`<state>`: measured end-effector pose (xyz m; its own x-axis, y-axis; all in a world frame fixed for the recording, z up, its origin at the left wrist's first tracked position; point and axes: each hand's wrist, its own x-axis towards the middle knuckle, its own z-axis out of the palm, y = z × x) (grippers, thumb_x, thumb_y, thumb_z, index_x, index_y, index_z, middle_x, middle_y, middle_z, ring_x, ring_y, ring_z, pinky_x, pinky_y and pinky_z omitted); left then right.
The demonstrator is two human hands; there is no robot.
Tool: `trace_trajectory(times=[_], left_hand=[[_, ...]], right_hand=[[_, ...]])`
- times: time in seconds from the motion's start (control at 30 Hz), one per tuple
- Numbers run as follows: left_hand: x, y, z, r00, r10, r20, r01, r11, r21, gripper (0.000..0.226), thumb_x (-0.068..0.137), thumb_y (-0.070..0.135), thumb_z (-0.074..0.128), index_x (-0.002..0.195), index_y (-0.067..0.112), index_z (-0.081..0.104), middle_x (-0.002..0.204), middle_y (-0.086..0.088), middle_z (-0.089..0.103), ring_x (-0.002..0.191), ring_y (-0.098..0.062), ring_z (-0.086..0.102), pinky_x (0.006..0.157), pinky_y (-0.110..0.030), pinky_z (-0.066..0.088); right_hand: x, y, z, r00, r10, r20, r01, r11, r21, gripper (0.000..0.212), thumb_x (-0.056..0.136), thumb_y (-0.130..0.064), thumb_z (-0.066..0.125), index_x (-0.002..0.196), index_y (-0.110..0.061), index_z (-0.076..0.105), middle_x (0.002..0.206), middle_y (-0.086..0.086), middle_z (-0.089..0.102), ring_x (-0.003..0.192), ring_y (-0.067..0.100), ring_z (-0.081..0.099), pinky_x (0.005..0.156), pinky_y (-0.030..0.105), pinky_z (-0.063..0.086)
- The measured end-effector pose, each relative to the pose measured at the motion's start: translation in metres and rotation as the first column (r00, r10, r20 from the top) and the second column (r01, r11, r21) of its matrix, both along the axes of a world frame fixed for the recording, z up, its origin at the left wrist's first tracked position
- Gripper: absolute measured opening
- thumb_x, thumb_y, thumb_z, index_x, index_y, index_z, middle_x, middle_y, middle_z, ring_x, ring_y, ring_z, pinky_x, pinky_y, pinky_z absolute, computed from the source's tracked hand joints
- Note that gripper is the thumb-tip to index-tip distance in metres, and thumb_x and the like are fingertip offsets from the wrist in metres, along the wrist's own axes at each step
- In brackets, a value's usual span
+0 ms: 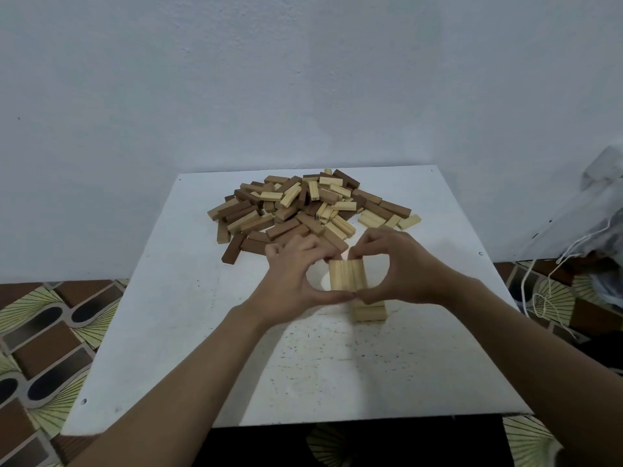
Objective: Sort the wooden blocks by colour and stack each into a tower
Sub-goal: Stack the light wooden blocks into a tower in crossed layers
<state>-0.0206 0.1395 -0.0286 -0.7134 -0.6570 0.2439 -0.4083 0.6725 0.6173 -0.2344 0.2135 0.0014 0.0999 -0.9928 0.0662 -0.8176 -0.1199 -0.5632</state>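
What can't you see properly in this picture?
All in the head view:
1. Light tower: how many layers it has. The left hand, the right hand and the light blocks they pinch cover it.
2. Pile: its bottom blocks are buried under the upper ones.
3. Bag: blurry and cut off by the right edge.
4. Dark mark on a block end: too small to read.

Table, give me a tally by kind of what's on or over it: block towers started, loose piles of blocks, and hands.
light tower: 1
mixed pile: 1
hands: 2, left hand and right hand, both gripping the light tower's top blocks
total: 4
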Motion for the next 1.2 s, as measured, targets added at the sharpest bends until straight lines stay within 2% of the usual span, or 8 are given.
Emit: trace_trajectory(times=[0.17,0.4,0.7,1.0,1.2], left_hand=[[-0.023,0.015,-0.010,1.000,-0.015,0.020,0.013,0.997,0.081,0.058,0.064,0.079,0.070,0.107,0.039,0.067,0.110,0.020,0.055,0.109,0.004,0.042,0.095,-0.044,0.026],[-0.032,0.028,-0.022,1.000,-0.002,-0.013,0.004,0.992,0.130,0.057,0.055,0.082,0.074,0.096,0.044,0.066,0.105,0.017,0.062,0.109,-0.006,0.048,0.094,-0.048,0.028],[-0.029,0.034,-0.027,0.998,0.046,-0.031,-0.040,0.984,0.176,0.058,0.056,0.074,0.079,0.100,0.039,0.067,0.108,0.020,0.061,0.115,-0.005,0.048,0.097,-0.053,0.030],[-0.028,0.030,-0.033,0.999,0.048,-0.016,-0.044,0.976,0.212,0.057,0.056,0.074,0.079,0.100,0.041,0.066,0.110,0.021,0.060,0.117,-0.005,0.049,0.099,-0.051,0.031],[-0.027,0.029,-0.036,0.998,0.057,0.000,-0.055,0.974,0.221,0.055,0.060,0.064,0.088,0.103,0.039,0.066,0.111,0.022,0.059,0.118,-0.003,0.046,0.101,-0.044,0.026]], right_hand=[[-0.014,0.019,-0.001,0.997,-0.054,-0.057,0.060,0.992,0.110,0.058,0.064,-0.047,0.090,0.115,-0.029,0.070,0.106,-0.018,0.058,0.104,0.006,0.046,0.095,0.033,0.043],[-0.022,0.030,-0.016,0.997,-0.047,-0.069,0.055,0.990,0.129,0.059,0.064,-0.051,0.088,0.116,-0.029,0.070,0.105,-0.022,0.057,0.104,0.005,0.042,0.092,0.039,0.042],[-0.020,0.026,-0.023,0.991,-0.032,-0.128,0.055,0.983,0.173,0.062,0.067,-0.055,0.085,0.120,-0.030,0.067,0.116,-0.017,0.060,0.110,0.005,0.039,0.095,0.042,0.041],[-0.019,0.024,-0.025,0.990,-0.034,-0.137,0.061,0.977,0.203,0.057,0.069,-0.054,0.084,0.118,-0.030,0.067,0.116,-0.014,0.060,0.112,0.007,0.041,0.098,0.043,0.040],[-0.020,0.024,-0.026,0.992,-0.037,-0.123,0.064,0.973,0.221,0.058,0.070,-0.053,0.084,0.120,-0.029,0.066,0.117,-0.014,0.060,0.113,0.008,0.042,0.099,0.044,0.041]])
